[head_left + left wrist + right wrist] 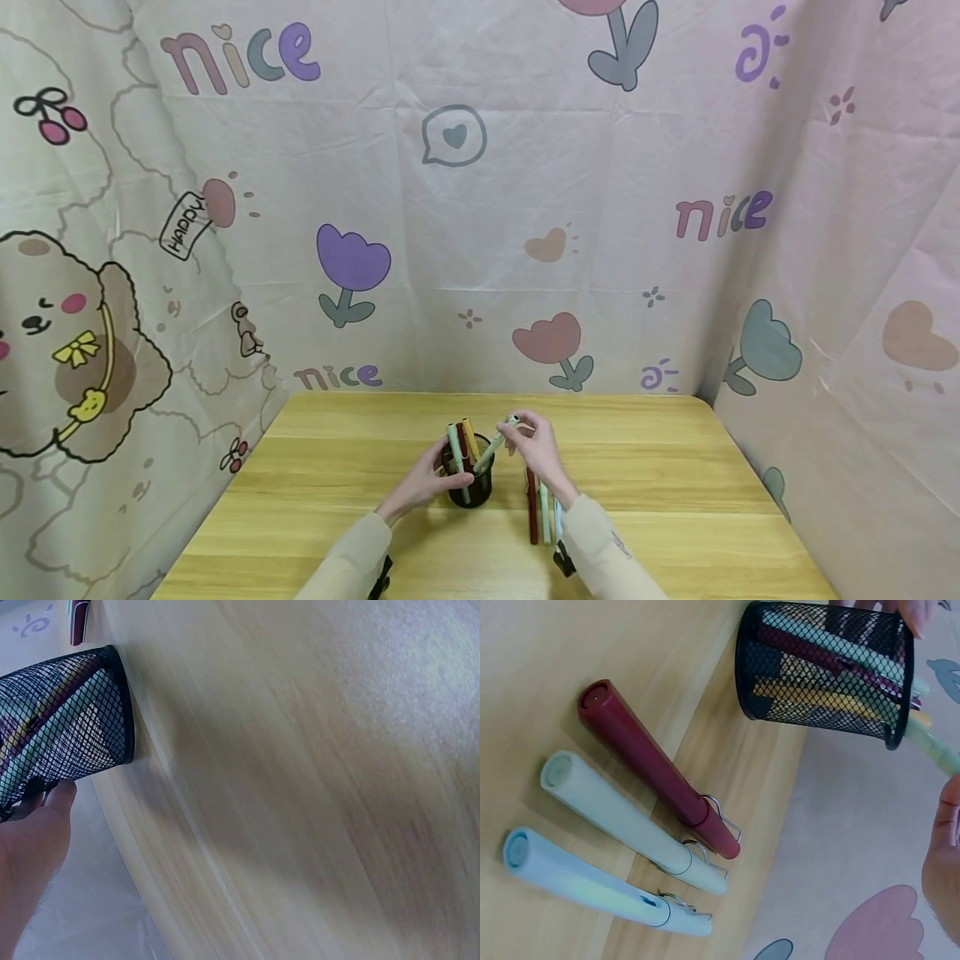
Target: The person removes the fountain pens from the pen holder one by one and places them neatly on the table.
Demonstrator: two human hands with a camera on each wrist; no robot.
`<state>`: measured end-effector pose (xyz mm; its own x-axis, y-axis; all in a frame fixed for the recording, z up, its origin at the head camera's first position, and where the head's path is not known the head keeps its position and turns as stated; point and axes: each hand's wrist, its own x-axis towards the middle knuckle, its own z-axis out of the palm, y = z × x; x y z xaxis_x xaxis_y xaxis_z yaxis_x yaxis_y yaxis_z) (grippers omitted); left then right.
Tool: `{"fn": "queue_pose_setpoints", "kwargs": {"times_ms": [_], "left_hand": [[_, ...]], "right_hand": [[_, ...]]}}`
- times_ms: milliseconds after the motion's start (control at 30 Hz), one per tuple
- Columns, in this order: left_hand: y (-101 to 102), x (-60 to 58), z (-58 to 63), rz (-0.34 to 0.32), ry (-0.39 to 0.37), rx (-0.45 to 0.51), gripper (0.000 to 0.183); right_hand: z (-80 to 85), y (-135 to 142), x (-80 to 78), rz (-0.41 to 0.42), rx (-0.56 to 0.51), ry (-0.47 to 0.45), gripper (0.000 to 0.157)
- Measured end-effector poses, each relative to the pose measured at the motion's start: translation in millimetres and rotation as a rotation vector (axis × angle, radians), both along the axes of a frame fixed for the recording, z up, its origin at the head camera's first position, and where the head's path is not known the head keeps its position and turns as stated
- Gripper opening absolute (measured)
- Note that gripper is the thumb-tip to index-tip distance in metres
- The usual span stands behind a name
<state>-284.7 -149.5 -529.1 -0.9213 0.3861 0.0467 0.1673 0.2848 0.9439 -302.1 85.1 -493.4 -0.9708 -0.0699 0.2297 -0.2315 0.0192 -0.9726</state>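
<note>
A black mesh pen holder (pixel 474 493) stands on the table, gripped at its left side by my left hand (pixel 426 485). Inside it lean a pale green pen (pixel 454 446), a dark red pen (pixel 462 442) and a yellow pen (pixel 471 437). My right hand (pixel 538 447) pinches another pale green pen (pixel 491 450) by its upper end, tilted, with the lower end inside the holder's rim. In the left wrist view, the left thumb (pixel 61 796) lies against the mesh. Only part of the right hand shows in the right wrist view.
Right of the holder, a dark red pen (pixel 649 761), a pale green pen (pixel 619 817) and a light blue pen (pixel 592 885) lie side by side on the wooden table (pixel 337 450), below the right forearm. A printed curtain (pixel 487 208) hangs behind the table and along both sides.
</note>
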Motion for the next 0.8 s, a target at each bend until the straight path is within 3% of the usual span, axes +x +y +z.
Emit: {"fn": "queue_pose_setpoints", "kwargs": {"times_ms": [433,800], "left_hand": [[1,0.6,0.2,0.001,0.005,-0.01,0.098],[-1,1.5,-0.3,0.007,0.007,-0.023,0.101]], "right_hand": [[0.2,14,9.2,-0.007,-0.159,0.041,0.022],[-0.6,25,17.9,-0.024,-0.223,0.048,0.021]]}}
